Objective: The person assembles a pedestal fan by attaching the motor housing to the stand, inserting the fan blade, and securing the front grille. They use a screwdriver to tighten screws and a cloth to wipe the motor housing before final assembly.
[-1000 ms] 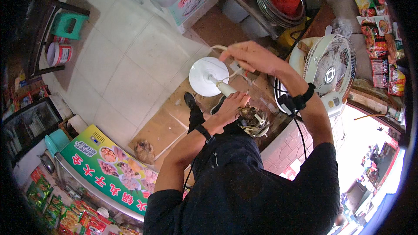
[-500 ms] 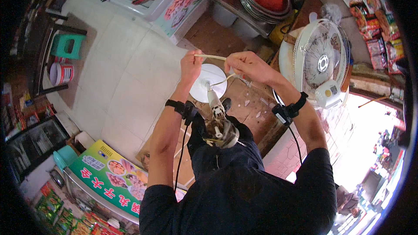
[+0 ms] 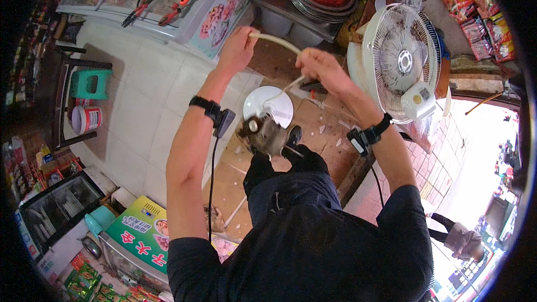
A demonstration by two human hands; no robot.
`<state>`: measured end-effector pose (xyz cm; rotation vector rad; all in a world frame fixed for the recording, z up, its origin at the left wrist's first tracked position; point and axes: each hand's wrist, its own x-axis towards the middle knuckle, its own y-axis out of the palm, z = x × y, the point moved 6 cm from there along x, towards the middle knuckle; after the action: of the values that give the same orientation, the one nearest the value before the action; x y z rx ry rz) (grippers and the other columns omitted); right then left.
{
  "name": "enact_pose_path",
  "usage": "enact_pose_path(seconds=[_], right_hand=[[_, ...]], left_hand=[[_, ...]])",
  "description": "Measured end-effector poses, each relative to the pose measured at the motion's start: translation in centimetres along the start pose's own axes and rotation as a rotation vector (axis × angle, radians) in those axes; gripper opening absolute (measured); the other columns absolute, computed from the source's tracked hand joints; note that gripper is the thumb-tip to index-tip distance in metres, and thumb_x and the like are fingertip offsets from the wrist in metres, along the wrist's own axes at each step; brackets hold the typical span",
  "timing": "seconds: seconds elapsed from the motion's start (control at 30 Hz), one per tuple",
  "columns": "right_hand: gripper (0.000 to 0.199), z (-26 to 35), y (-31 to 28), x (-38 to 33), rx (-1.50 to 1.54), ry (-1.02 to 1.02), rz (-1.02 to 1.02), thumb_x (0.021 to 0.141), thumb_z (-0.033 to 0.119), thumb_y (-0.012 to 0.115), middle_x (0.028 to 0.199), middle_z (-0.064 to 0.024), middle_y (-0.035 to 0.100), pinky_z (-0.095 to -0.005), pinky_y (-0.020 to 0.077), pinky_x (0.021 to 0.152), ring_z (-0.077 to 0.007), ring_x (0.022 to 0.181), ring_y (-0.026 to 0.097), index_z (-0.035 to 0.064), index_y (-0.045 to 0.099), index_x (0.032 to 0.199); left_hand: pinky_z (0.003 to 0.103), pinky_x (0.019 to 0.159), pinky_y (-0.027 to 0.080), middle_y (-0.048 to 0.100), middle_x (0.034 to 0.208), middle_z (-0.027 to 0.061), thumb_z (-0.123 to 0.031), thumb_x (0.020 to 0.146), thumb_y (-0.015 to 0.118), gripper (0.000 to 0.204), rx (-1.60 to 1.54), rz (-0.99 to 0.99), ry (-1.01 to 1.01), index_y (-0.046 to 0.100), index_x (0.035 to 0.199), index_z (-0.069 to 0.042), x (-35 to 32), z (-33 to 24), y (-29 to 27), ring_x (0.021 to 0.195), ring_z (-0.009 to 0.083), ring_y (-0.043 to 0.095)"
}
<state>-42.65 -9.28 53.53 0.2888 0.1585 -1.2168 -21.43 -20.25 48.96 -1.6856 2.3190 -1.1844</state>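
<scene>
left hand (image 3: 238, 50) closed on one end of a cream cord (image 3: 275, 39); right hand (image 3: 320, 67) pinches the cord further along. cord runs down to a motor (image 3: 263, 134), seemingly resting on the knee, above a white disc (image 3: 269, 105). fan (image 3: 404, 59) stands just right.

A white fan (image 3: 404, 59) stands at two o'clock, a green stool (image 3: 91, 83) and paint tub (image 3: 88, 118) at nine, pliers (image 3: 137, 10) at eleven.
</scene>
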Motion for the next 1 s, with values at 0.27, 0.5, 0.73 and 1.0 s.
enact_pose_path(seconds=[0.27,0.5,0.73,1.0], right_hand=[[0.050,-4.2,-7.8,1.6,-0.323,0.117,-0.569,0.105,0.039,0.061,0.113,-0.0133,0.059,-0.0369,0.0442,0.093,-0.0227,0.103,0.056,-0.0030,0.050,0.130],[0.054,-12.6,-4.7,-8.8,-0.555,0.117,-0.285,0.101,0.028,0.069,0.138,-0.0118,0.063,-0.0371,0.0497,0.102,-0.0197,0.121,0.059,-0.0040,0.053,0.142],[0.041,-14.6,-6.5,-22.3,-0.235,0.114,-0.444,0.100,0.023,0.069,0.107,-0.0083,0.069,-0.0335,0.0537,0.088,-0.0148,0.098,0.063,-0.0012,0.062,0.132],[0.082,-8.9,-22.2,-35.4,-0.887,0.009,-1.365,0.079,0.025,0.089,0.134,-0.0236,0.054,-0.0466,0.0478,0.103,-0.0342,0.119,0.056,0.0001,0.047,0.145]], left_hand=[[0.031,0.087,0.056,0.064,0.135,0.0152,-0.015,0.096,0.073,0.055,-0.449,-0.009,-0.212,0.052,0.146,-0.003,0.8,0.5,-5.3,0.101,0.0186,0.071],[0.027,0.076,0.053,0.063,0.094,0.0014,-0.016,0.105,0.062,0.028,-0.245,0.189,-0.724,0.064,0.129,-0.002,-12.6,5.1,-9.4,0.081,0.0096,0.061],[0.027,0.077,0.054,0.070,0.103,0.0042,-0.017,0.105,0.062,0.030,-0.561,0.308,-0.538,0.063,0.132,-0.002,-7.0,-2.8,-4.6,0.087,0.0126,0.068],[0.025,0.074,0.053,0.069,0.105,0.0040,-0.020,0.104,0.067,0.036,-0.541,0.516,-0.413,0.060,0.133,0.000,3.2,-15.6,8.0,0.085,0.0106,0.068]])
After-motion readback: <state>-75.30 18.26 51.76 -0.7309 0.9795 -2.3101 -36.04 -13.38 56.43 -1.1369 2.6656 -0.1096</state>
